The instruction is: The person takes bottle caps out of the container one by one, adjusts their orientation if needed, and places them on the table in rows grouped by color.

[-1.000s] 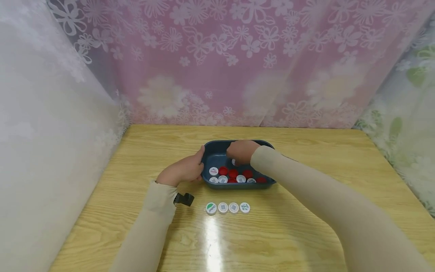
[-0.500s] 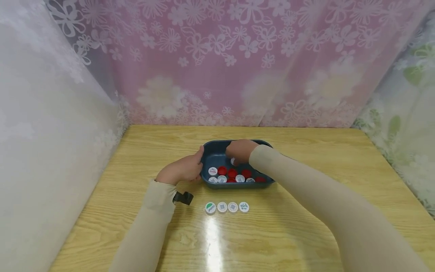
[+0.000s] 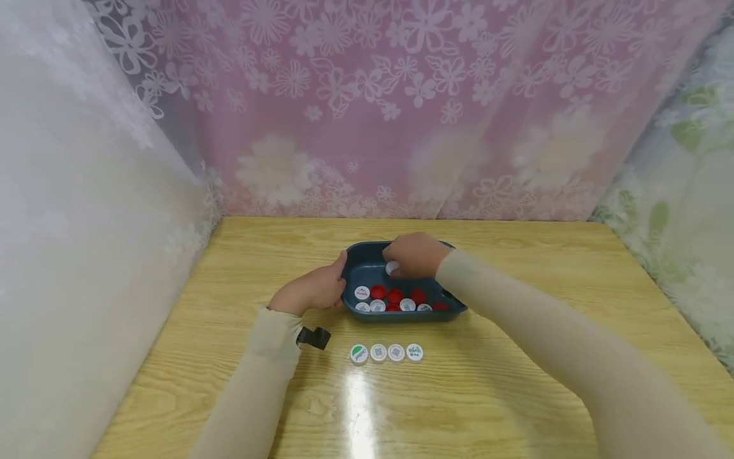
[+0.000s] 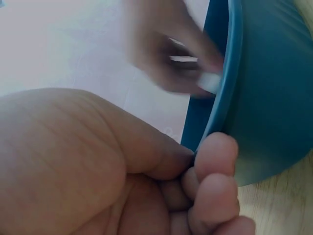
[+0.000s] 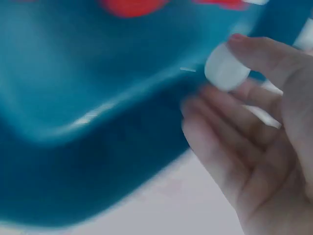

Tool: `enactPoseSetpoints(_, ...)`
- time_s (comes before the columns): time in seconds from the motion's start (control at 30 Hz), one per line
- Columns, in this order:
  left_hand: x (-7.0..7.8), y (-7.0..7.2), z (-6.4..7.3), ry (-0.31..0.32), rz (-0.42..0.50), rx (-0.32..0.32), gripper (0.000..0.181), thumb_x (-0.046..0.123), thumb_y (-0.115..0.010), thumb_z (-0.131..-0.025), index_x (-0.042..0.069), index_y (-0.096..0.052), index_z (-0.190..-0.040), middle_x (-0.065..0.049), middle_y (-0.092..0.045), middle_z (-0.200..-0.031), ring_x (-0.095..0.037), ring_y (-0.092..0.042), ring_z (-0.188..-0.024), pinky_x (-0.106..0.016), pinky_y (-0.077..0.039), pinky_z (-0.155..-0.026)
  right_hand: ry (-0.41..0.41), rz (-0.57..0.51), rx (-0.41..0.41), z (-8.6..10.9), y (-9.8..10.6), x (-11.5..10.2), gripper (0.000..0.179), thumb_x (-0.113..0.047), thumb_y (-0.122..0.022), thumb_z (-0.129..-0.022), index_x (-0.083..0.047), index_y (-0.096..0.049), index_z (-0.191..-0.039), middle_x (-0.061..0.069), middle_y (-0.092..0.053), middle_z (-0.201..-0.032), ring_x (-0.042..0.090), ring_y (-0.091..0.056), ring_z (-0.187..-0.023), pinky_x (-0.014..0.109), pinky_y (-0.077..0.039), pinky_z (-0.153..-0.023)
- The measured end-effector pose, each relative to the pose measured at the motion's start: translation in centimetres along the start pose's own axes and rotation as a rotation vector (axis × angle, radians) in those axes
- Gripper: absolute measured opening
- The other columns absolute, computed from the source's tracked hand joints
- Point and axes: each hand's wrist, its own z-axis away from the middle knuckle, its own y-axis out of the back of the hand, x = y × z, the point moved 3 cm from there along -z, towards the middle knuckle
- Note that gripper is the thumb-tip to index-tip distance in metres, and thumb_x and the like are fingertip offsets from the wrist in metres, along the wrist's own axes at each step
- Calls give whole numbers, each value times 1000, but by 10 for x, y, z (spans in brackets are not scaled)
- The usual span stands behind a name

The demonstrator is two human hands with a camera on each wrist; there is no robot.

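Observation:
A dark blue tray [image 3: 367,275] stands on the table, its left rim pinched between thumb and fingers of my left hand [image 3: 312,290]. Over the tray's back part, my right hand [image 3: 417,255] pinches a white bottle cap [image 5: 227,67] between thumb and fingers. Along the front of the tray lie several red caps [image 3: 394,296] and several white caps [image 3: 408,305]. Part of the tray's right side is hidden behind the right hand and sleeve. In the left wrist view, the left thumb and fingers close around the tray's rim [image 4: 230,83].
In front of the tray, a short row of caps lies on the wooden table [image 3: 241,255], with a green-and-white cap [image 3: 359,354] at its left end and a white printed cap [image 3: 415,352] at its right. A pink floral curtain [image 3: 367,127] hangs behind.
My right hand has lifted slightly within the tray, and the white cap in its fingers shows more clearly. The left hand keeps its hold on the rim. The head view has shifted slightly.

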Motion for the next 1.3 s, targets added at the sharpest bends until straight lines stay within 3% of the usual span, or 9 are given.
enactPoseSetpoints(0.17,-3,-1,2,7,-27,11,69,15,-35,-112,9,8,-166,-12,-64,-73,-15,-46,-55,-29,-39,-62,-11,-156,309,52,31,-31,20,-30,-75,-95,-14,-71,-107,-3,-64,-98,12,-57,-81,33,-53,-74)
enactPoseSetpoints(0.27,-6,0,4,8,-45,16,70,14,-36,-111,8,8,-166,-7,-58,-69,-15,-44,-55,-29,-38,-63,105,-166,449,88,30,-62,22,-27,-76,-94,-15,-69,-111,-5,-63,-100,9,-56,-83,28,-52,-72)
enactPoseSetpoints(0.37,-8,1,5,1,-43,17,70,15,-36,-111,8,7,-166,-5,-56,-68,-15,-43,-55,-29,-37,-62,226,-99,511,119,17,-83,22,-28,-78,-91,-16,-67,-106,-7,-59,-94,7,-52,-79,24,-49,-67)
enactPoseSetpoints(0.43,-8,1,5,-14,-30,18,69,15,-35,-111,8,8,-166,-6,-57,-68,-15,-44,-55,-29,-37,-61,242,-74,477,136,5,-86,21,-29,-79,-89,-18,-65,-100,-10,-56,-88,5,-48,-74,21,-45,-64)
enactPoseSetpoints(0.53,-8,2,4,-22,-13,18,69,16,-34,-112,9,9,-166,-9,-60,-71,-16,-45,-56,-30,-38,-62,193,-61,366,153,-17,-77,21,-31,-81,-87,-19,-64,-92,-13,-52,-81,2,-43,-68,21,-42,-59)
enactPoseSetpoints(0.7,-8,2,4,-3,-10,16,69,17,-35,-112,10,8,-166,-12,-61,-73,-17,-44,-56,-31,-38,-64,140,-102,224,159,-50,-67,17,-24,-81,-86,-18,-68,-95,-11,-54,-83,3,-45,-69,24,-45,-58)
enactPoseSetpoints(0.83,-8,0,2,-17,0,11,69,18,-34,-111,11,7,-166,-10,-59,-71,-17,-45,-56,-31,-38,-65,96,-70,236,153,-66,-69,17,-19,-81,-84,-17,-69,-95,-8,-55,-84,6,-50,-71,28,-49,-62)
enactPoseSetpoints(1.0,-7,-1,-1,-27,-11,21,69,18,-35,-112,10,6,-166,-7,-59,-70,-17,-46,-57,-31,-38,-65,21,11,262,146,-72,-73,18,-18,-82,-84,-14,-67,-93,-5,-55,-81,12,-53,-72,31,-51,-64)
enactPoseSetpoints(1.3,-2,-2,-1,-45,-43,15,68,17,-34,-112,7,6,-166,-3,-55,-66,-15,-46,-56,-30,-40,-64,-15,-44,278,147,-72,-78,20,-16,-82,-85,-12,-68,-99,-4,-59,-86,11,-58,-75,30,-54,-65)
